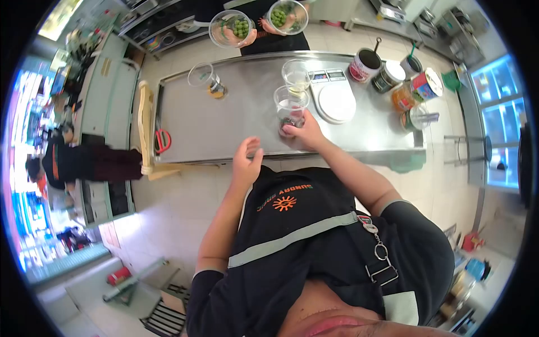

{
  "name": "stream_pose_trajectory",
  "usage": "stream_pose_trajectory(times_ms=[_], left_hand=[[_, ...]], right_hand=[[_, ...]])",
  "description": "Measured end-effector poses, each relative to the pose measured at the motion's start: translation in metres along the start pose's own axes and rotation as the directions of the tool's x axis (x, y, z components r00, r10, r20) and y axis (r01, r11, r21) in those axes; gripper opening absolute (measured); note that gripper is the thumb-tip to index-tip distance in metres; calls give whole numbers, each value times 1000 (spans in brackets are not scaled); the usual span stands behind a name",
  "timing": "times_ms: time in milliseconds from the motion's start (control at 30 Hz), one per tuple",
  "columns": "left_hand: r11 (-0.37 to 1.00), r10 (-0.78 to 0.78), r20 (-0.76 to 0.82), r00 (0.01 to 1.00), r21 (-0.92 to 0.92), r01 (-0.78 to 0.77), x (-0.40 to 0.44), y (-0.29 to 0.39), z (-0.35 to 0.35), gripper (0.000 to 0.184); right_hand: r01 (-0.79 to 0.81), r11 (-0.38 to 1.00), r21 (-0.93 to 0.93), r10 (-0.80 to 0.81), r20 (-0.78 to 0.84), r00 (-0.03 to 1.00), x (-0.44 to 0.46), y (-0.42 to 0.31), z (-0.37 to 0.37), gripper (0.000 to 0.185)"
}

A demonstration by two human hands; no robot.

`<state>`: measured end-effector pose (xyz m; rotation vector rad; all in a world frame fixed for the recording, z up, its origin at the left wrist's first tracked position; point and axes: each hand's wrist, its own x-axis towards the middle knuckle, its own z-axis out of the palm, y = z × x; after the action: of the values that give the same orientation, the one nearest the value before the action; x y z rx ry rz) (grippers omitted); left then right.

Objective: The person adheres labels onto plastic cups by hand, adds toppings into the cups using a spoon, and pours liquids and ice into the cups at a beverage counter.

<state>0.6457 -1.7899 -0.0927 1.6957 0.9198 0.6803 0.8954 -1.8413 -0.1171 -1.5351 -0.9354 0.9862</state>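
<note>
My right hand is closed around the lower part of a clear plastic cup near the front edge of the metal table. Something dark shows at the cup's bottom, too small to make out. Just behind it stands a second clear cup, with a white kitchen scale to the right. My left hand holds nothing; its fingers are loosely apart in front of the table edge. Another clear cup with a yellowish bottom stands tilted-looking at the table's left.
Across the metal table, a person holds two clear containers of green fruit. Several jars and tins line the right end. A red-handled object lies at the left edge beside a wooden frame. Another person stands farther left.
</note>
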Motion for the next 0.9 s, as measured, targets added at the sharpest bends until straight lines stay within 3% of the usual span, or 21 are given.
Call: stream_pose_trajectory(times_ms=[33, 100, 133, 167, 233, 267, 300, 367, 433, 500, 667, 833, 900], left_hand=[[995, 31, 83, 996, -96, -23, 18, 7, -4, 49], [981, 71, 200, 977, -194, -32, 46, 28, -9, 58], [890, 139, 267, 954, -457, -1, 58, 41, -8, 70], [731, 214, 315, 925, -679, 62, 66, 55, -8, 81], [668, 302, 395, 868, -737, 103, 73, 90, -8, 87], [596, 381, 426, 821, -792, 134, 75, 103, -8, 93], [593, 391, 440, 808, -792, 144, 77, 111, -8, 93], [785, 362, 433, 825, -619, -20, 75, 122, -9, 96], [776, 325, 393, 860, -631, -5, 71, 134, -1, 98], [770, 274, 341, 899, -638, 8, 66, 142, 3, 100], [808, 275, 281, 920, -586, -63, 68, 141, 2, 94], [817, 262, 264, 928, -573, -68, 65, 144, 0, 94], [814, 255, 261, 931, -578, -61, 64, 146, 1, 94]], right_hand=[[-15, 1000, 10, 16, -38, 999, -7, -5, -1, 82], [-42, 920, 390, -68, 264, 962, -26, -65, -8, 75], [-64, 918, 391, -98, 381, 919, -29, -82, -13, 83], [-55, 915, 399, -95, 347, 933, -30, -97, -12, 83], [-140, 755, 641, -257, 485, 836, -32, -117, -7, 85], [-130, 753, 645, -277, 490, 827, -32, -112, -5, 88], [-115, 755, 645, -275, 471, 838, -35, -117, -3, 88], [-399, 444, 802, -267, 544, 796, -41, -129, 3, 84], [-384, 408, 828, -252, 506, 825, -33, -98, 8, 82], [-434, 253, 865, -363, 501, 786, -29, -95, 15, 81], [-460, 196, 866, -335, 500, 798, -22, -96, 21, 82], [-572, 97, 814, -451, 548, 704, -20, -106, 22, 80], [-535, 151, 831, -403, 546, 735, -19, -102, 20, 79]])
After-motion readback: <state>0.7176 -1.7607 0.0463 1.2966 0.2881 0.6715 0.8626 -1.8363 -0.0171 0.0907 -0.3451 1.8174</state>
